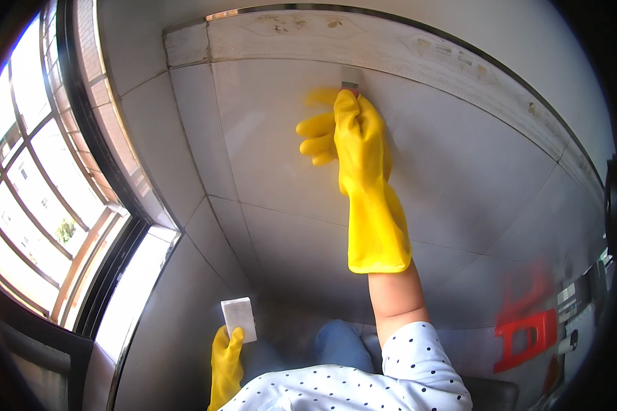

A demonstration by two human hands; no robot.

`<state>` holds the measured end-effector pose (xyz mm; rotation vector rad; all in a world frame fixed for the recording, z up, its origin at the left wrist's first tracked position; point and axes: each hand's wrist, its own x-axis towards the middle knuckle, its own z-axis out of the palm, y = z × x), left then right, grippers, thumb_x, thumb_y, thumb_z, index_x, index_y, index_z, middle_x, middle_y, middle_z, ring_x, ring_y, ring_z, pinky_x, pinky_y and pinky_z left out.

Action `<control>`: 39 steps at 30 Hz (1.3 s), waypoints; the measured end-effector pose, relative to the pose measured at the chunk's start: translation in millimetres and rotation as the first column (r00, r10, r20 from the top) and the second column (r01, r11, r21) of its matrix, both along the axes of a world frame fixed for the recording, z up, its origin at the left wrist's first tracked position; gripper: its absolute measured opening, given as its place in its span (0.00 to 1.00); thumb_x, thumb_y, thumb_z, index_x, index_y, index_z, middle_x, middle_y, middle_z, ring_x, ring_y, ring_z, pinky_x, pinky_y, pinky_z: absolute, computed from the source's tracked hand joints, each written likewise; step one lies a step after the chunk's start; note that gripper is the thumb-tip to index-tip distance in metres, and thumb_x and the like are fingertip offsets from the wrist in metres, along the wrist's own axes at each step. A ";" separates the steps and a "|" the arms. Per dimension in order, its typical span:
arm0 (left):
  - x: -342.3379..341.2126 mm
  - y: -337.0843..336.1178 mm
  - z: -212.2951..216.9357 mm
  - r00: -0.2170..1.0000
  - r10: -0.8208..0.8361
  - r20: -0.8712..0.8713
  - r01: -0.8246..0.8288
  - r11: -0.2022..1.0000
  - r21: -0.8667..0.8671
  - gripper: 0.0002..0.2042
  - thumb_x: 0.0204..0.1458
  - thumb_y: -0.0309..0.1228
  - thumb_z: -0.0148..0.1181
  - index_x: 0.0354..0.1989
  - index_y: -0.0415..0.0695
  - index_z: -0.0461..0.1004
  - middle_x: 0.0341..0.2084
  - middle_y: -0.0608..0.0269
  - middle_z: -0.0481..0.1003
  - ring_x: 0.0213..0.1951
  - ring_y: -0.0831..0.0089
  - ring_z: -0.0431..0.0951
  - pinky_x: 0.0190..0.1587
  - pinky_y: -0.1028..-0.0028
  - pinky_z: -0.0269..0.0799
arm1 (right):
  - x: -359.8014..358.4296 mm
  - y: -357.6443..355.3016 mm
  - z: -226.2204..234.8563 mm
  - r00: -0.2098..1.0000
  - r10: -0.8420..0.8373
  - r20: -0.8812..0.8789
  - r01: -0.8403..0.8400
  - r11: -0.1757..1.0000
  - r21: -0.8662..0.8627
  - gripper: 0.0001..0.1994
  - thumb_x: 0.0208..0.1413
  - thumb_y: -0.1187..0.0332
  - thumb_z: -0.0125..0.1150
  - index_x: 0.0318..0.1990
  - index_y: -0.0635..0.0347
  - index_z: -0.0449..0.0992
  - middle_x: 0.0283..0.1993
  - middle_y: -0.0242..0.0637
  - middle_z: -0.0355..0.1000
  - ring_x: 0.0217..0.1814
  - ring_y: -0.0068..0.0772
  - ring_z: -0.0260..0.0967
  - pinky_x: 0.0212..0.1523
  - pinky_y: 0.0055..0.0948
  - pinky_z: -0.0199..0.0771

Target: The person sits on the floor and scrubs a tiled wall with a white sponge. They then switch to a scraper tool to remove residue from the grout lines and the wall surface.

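My right hand (360, 140), in a long yellow rubber glove, reaches up to the grey tiled wall (274, 164). It grips a small scraper (349, 86); a short metal blade and a bit of red show above the fingers, the rest being hidden in the glove. The blade is at the tile just below a pale border strip (384, 44) with brownish stains. Low on the left, my left hand (226, 362) wears a matching yellow glove. Between its thumb and fingers it pinches a white rectangular block (238, 320), which looks like a sponge.
A barred window (41, 198) with a dark frame and a bright sill (134, 294) lies to the left. On the lower right is a red plastic object (526, 340) with an opening, near several small items. A dark rounded object (611, 205) stands at the right rim.
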<state>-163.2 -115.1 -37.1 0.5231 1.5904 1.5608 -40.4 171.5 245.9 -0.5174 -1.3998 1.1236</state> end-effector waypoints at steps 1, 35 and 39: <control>-0.8 0.0 -2.7 1.000 -0.012 -0.004 0.012 1.000 0.012 0.36 0.56 0.60 0.64 0.57 0.37 0.69 0.54 0.48 0.77 0.59 0.61 0.76 0.68 0.61 0.62 | -1.7 -0.1 4.7 1.000 0.009 -0.015 -0.009 1.000 -0.018 0.22 0.73 0.54 0.41 0.46 0.62 0.79 0.29 0.43 0.80 0.18 0.30 0.72 0.19 0.27 0.70; -17.3 -24.1 -40.2 0.989 0.129 0.072 -0.135 0.986 0.095 0.34 0.57 0.55 0.67 0.57 0.35 0.71 0.45 0.55 0.76 0.49 0.70 0.74 0.56 0.67 0.66 | -86.6 -6.7 -1.1 0.984 -0.048 0.169 0.050 0.999 -0.007 0.22 0.73 0.51 0.38 0.44 0.55 0.77 0.24 0.34 0.77 0.13 0.25 0.64 0.15 0.25 0.62; -18.2 -24.4 -38.9 0.984 0.129 0.123 -0.145 0.981 0.129 0.30 0.58 0.51 0.68 0.56 0.35 0.72 0.45 0.57 0.77 0.47 0.72 0.75 0.55 0.70 0.67 | -94.0 -7.8 -11.4 0.949 -0.028 0.315 0.024 1.000 0.018 0.19 0.75 0.54 0.38 0.44 0.56 0.74 0.26 0.35 0.79 0.17 0.25 0.69 0.20 0.24 0.67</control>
